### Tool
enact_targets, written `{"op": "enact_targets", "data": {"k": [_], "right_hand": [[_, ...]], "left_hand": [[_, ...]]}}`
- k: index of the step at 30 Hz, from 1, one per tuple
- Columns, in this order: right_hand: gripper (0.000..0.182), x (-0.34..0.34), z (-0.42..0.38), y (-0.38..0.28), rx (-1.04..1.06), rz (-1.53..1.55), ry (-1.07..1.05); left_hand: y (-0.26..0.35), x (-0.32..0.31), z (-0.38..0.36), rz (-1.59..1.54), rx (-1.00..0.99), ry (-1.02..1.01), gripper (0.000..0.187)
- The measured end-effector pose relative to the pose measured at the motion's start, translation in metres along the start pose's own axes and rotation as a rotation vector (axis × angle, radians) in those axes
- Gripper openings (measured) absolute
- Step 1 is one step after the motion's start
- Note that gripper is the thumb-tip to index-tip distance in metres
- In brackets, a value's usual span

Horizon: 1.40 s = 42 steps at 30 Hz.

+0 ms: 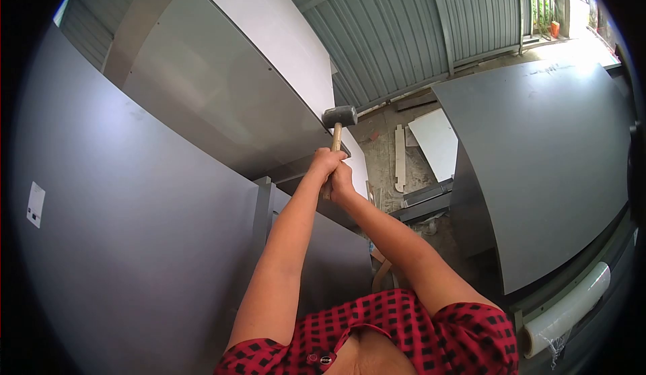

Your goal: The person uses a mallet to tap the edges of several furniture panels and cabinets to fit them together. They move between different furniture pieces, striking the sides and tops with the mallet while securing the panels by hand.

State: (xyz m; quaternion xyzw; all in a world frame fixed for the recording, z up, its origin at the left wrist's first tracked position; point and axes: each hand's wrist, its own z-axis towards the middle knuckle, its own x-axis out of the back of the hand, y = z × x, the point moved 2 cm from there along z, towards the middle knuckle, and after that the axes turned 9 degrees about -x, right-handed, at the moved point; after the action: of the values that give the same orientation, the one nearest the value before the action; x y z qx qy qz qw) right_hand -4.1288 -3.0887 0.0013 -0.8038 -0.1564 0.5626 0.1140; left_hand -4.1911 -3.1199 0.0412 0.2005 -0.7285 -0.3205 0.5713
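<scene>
A mallet (340, 116) with a black head and a wooden handle is held out in front of me, head away from me. My left hand (326, 162) is closed round the handle, nearer the head. Just beside and below it, my right hand (342, 180) is closed on the same handle. The mallet head is over the edge of a tall grey metal panel (222, 79) with a white side. Whether the head touches the panel is unclear.
A large grey panel (60, 173) with a white label fills the left. On the right lies a grey board (545, 159), with a plastic roll (568, 308) below it. Wood pieces (400, 156) and a white board (436, 143) are on the floor. Corrugated metal wall behind.
</scene>
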Motion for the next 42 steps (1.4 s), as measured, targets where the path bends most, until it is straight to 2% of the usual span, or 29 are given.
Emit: {"op": "enact_targets", "data": {"k": [6, 8, 11, 15, 17, 18, 20, 22, 24, 26, 27, 29, 31, 33, 36, 42], "right_hand": [[0.029, 0.004, -0.003, -0.006, -0.013, -0.076, 0.019], [0.029, 0.005, -0.002, -0.005, -0.04, -0.093, 0.02], [0.029, 0.006, -0.001, -0.003, 0.049, -0.036, 0.067], [0.031, 0.016, 0.002, -0.003, 0.017, -0.105, 0.041], [0.029, 0.023, 0.005, -0.007, 0.012, -0.106, 0.015], [0.034, 0.027, 0.007, -0.011, 0.02, -0.189, 0.046], [0.04, 0.029, 0.006, -0.025, 0.035, -0.321, 0.146], [0.04, 0.029, 0.007, -0.041, 0.011, -0.298, 0.155], [0.041, 0.027, 0.02, -0.054, 0.031, -0.268, 0.151], [0.041, 0.016, 0.032, -0.071, 0.075, -0.229, 0.148], [0.041, 0.009, 0.041, -0.077, 0.078, -0.227, 0.142], [0.041, -0.005, 0.065, -0.09, 0.108, -0.279, 0.172], [0.041, -0.014, 0.081, -0.102, 0.131, -0.313, 0.138], [0.041, -0.023, 0.093, -0.11, -0.028, -0.33, 0.102], [0.04, -0.03, 0.116, -0.116, -0.068, -0.316, 0.116], [0.038, -0.017, 0.177, -0.129, -0.143, -0.349, 0.138]], "left_hand": [[-0.003, -0.006, 0.001, -0.104, 0.021, -0.006, 0.044], [-0.002, -0.006, -0.001, -0.133, 0.041, -0.013, 0.024], [-0.006, -0.009, 0.0, -0.132, 0.002, -0.035, 0.023], [-0.009, -0.011, -0.003, -0.232, 0.044, -0.058, 0.029], [0.006, -0.008, -0.013, -0.073, 0.014, -0.119, 0.041], [0.008, -0.003, -0.009, -0.073, 0.013, -0.12, 0.041], [0.029, 0.023, -0.001, 0.357, -0.338, 0.226, 0.055], [0.063, 0.059, -0.007, 0.345, -0.463, 0.471, 0.071], [0.087, 0.094, -0.001, 0.599, -0.713, 0.815, 0.076], [0.123, 0.121, -0.008, 0.773, -0.7, 0.932, 0.082], [0.133, 0.133, -0.004, 0.777, -0.703, 0.937, 0.082], [0.148, 0.148, 0.01, 0.99, -0.688, 0.948, 0.089], [0.153, 0.15, 0.02, 1.018, -0.67, 0.963, 0.092], [0.156, 0.152, 0.031, 1.047, -0.651, 0.98, 0.094], [0.148, 0.149, 0.043, 1.011, -0.69, 1.027, 0.092], [0.133, 0.149, 0.061, 1.02, -0.826, 1.155, 0.078]]}}
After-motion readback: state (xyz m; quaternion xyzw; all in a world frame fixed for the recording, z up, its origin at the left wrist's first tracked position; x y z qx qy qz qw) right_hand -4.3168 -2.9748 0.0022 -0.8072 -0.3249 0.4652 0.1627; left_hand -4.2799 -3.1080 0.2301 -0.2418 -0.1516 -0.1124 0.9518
